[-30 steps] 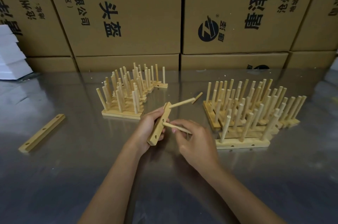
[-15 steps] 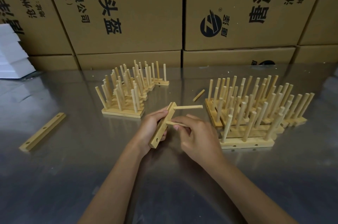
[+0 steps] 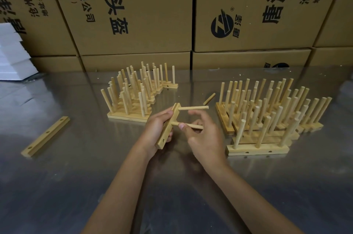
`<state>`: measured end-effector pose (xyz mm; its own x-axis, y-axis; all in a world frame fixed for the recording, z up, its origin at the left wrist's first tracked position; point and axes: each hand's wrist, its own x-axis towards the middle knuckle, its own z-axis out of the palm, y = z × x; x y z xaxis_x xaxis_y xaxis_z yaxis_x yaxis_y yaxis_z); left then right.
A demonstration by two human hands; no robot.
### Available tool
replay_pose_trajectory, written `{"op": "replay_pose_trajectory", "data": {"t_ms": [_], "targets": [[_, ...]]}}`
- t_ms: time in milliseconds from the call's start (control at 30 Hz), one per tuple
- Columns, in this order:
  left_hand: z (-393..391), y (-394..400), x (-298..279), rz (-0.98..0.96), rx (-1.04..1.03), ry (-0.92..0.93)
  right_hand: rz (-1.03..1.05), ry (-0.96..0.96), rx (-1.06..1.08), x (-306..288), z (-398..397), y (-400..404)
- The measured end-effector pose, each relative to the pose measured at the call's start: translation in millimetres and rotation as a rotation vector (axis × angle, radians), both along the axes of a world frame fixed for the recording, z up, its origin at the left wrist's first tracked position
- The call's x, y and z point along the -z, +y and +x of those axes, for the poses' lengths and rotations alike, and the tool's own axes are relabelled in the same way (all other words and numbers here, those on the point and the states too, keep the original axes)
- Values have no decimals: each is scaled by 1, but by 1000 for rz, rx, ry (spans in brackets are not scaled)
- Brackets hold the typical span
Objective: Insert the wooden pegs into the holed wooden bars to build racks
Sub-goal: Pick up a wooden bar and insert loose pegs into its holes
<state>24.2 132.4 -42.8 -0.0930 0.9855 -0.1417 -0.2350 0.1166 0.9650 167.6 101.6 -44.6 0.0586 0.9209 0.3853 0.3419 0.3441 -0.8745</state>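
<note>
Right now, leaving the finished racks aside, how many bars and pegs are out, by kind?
Bars: 2 (held bar, bare bar lying on the table)
Pegs in the held bar: 2 (upper peg, lower peg)
Loose pegs on the table: 1 (loose peg)
Total: 5

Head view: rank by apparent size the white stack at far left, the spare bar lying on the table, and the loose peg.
1. White stack, cut off by the frame edge.
2. Spare bar.
3. Loose peg, smallest, though it lies farther from the camera.
</note>
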Motion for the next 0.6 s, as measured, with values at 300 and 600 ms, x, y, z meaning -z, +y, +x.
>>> {"op": "replay_pose_trajectory", "data": {"t_ms": [300, 600], "targets": [[-16, 5, 2, 17, -90, -356, -267, -315, 48, -4, 7, 58], [-24, 5, 2, 6, -82, -477, -303, -812, 263, 2, -16, 133]]}}
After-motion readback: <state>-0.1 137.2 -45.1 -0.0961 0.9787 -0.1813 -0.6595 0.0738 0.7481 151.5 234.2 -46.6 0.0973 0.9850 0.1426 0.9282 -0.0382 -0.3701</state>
